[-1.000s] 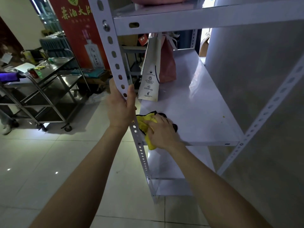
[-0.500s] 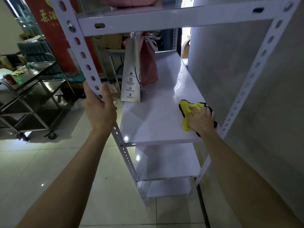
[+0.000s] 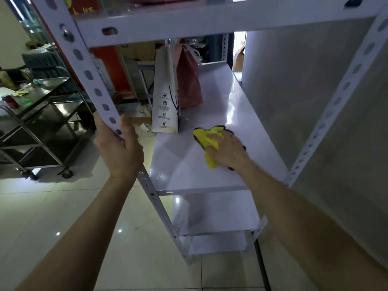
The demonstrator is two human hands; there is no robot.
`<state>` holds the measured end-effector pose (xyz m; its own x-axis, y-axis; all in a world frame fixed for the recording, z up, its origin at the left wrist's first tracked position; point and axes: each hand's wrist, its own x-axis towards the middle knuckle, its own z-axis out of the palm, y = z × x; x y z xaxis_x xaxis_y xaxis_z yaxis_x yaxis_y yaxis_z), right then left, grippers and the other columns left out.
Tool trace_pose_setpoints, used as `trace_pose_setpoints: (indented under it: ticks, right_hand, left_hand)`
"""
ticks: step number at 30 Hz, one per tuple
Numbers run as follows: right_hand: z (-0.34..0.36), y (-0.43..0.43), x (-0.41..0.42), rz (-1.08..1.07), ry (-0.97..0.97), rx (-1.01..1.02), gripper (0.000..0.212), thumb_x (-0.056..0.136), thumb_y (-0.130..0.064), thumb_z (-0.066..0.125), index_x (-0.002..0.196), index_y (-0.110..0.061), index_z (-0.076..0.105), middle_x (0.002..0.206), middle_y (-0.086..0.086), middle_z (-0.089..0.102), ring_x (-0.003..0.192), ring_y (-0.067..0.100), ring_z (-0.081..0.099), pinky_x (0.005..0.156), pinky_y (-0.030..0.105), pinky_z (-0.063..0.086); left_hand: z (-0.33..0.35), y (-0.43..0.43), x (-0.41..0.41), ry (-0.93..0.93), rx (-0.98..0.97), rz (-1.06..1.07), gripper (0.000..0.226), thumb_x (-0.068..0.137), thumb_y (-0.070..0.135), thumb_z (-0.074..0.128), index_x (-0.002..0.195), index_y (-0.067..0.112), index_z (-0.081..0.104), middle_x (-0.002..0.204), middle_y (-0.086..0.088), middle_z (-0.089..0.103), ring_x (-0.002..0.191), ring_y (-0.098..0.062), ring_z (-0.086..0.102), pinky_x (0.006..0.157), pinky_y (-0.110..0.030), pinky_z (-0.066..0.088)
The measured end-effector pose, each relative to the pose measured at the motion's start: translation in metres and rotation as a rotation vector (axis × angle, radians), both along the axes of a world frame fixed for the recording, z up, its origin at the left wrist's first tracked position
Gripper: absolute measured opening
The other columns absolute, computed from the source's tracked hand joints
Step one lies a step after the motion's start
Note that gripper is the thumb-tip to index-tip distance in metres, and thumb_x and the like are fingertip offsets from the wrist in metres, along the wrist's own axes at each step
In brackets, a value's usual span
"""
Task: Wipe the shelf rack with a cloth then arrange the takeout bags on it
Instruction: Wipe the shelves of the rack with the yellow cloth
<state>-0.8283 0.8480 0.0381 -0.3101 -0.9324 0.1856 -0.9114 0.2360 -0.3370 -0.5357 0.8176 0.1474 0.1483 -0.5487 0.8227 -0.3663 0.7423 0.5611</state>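
Observation:
A white metal shelf rack stands in front of me. My left hand grips its near left perforated upright. My right hand presses a yellow cloth with a dark edge flat on the middle shelf, near its centre. A white paper takeout bag stands upright at the shelf's left edge, just beyond the cloth. A red takeout bag stands behind it. Another pinkish bag lies on the top shelf, mostly cut off.
A grey wall closes the rack's right side. Two lower shelves sit under the wiped one. A steel trolley with small items stands on the tiled floor at the left. A red banner and boxes stand behind the rack.
My right hand slid the cloth from the shelf's near left corner to the right side, then back toward the middle and farther in. My left hand kept its grip on the upright.

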Motion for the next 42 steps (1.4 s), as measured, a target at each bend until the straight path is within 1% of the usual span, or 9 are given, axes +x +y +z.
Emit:
trace_pose_setpoints:
  ticks: [2,5,7,15,20,28,33,38,42]
  right_hand:
    - [0.005,-0.017,-0.039,-0.175,0.017,0.000,0.031,0.088,-0.052,0.042,0.113,-0.042,0.059,0.114,0.005,0.066,0.110,0.036,0.061,0.101,0.052,0.052]
    - [0.003,-0.036,-0.070,-0.443,-0.039,0.103,0.052,0.096,-0.051,0.039,0.143,-0.035,0.056,0.154,0.018,0.045,0.143,0.042,0.036,0.124,0.055,0.019]
    - [0.001,-0.040,-0.040,-0.455,-0.040,0.111,0.054,0.096,-0.046,0.043,0.147,-0.031,0.054,0.158,0.020,0.039,0.146,0.044,0.030,0.125,0.057,0.012]
    - [-0.004,0.029,0.147,0.133,0.112,-0.015,0.054,0.088,-0.042,0.038,0.133,-0.031,0.065,0.134,0.011,0.056,0.123,0.037,0.050,0.108,0.054,0.038]
    - [-0.002,0.040,0.165,0.314,-0.004,-0.080,0.048,0.095,-0.040,0.044,0.138,-0.037,0.065,0.139,0.005,0.056,0.133,0.029,0.048,0.117,0.049,0.033]
    - [-0.018,0.083,0.039,-0.142,-0.007,-0.140,0.063,0.089,-0.053,0.033,0.138,-0.030,0.065,0.139,0.011,0.061,0.130,0.037,0.053,0.109,0.052,0.041]
    - [-0.018,0.105,-0.020,-0.458,0.031,-0.112,0.049,0.092,-0.037,0.046,0.133,-0.025,0.069,0.132,0.021,0.061,0.124,0.044,0.054,0.113,0.056,0.037]
    - [-0.018,0.104,0.009,-0.512,0.071,-0.137,0.061,0.080,-0.034,0.034,0.121,-0.018,0.076,0.114,0.027,0.065,0.105,0.047,0.060,0.099,0.059,0.047]
    - [-0.022,0.110,0.033,-0.321,0.103,-0.158,0.058,0.086,-0.038,0.038,0.130,-0.023,0.072,0.119,0.020,0.065,0.111,0.043,0.060,0.098,0.056,0.045]
  left_hand:
    - [0.003,0.002,0.000,-0.007,0.000,-0.010,0.015,0.112,0.056,0.041,0.115,0.041,0.041,0.069,-0.011,0.059,0.052,-0.028,0.062,0.048,-0.050,0.052]
    - [0.002,-0.001,0.004,-0.014,0.014,-0.007,0.020,0.113,0.055,0.042,0.116,0.036,0.044,0.071,-0.010,0.060,0.054,-0.031,0.062,0.049,-0.052,0.051]
    - [-0.001,-0.005,0.005,-0.003,0.017,0.007,0.030,0.113,0.053,0.043,0.116,0.023,0.046,0.070,-0.011,0.059,0.054,-0.033,0.061,0.049,-0.053,0.050]
    - [-0.002,-0.007,0.003,0.035,0.035,-0.015,0.062,0.112,0.057,0.043,0.120,-0.003,0.053,0.070,-0.011,0.061,0.055,-0.035,0.062,0.050,-0.053,0.048]
    - [0.000,-0.004,0.003,0.019,0.064,-0.026,0.063,0.111,0.059,0.044,0.128,0.000,0.053,0.080,-0.007,0.065,0.062,-0.030,0.066,0.055,-0.052,0.054]
    - [0.003,-0.004,0.005,-0.049,0.038,0.042,0.055,0.113,0.055,0.043,0.133,0.005,0.050,0.096,-0.009,0.068,0.072,-0.026,0.069,0.062,-0.045,0.061]
    - [0.008,0.001,0.006,-0.082,0.025,0.037,0.056,0.113,0.048,0.045,0.137,-0.002,0.051,0.097,-0.010,0.065,0.073,-0.013,0.059,0.065,-0.021,0.050]
    - [0.011,0.000,0.008,-0.047,0.033,0.034,0.052,0.113,0.044,0.049,0.140,0.000,0.050,0.092,-0.005,0.064,0.069,-0.016,0.061,0.061,-0.026,0.052]
    - [0.009,-0.001,0.003,-0.032,0.012,0.033,0.055,0.114,0.047,0.046,0.145,0.001,0.046,0.095,-0.008,0.067,0.069,-0.021,0.067,0.061,-0.040,0.059]
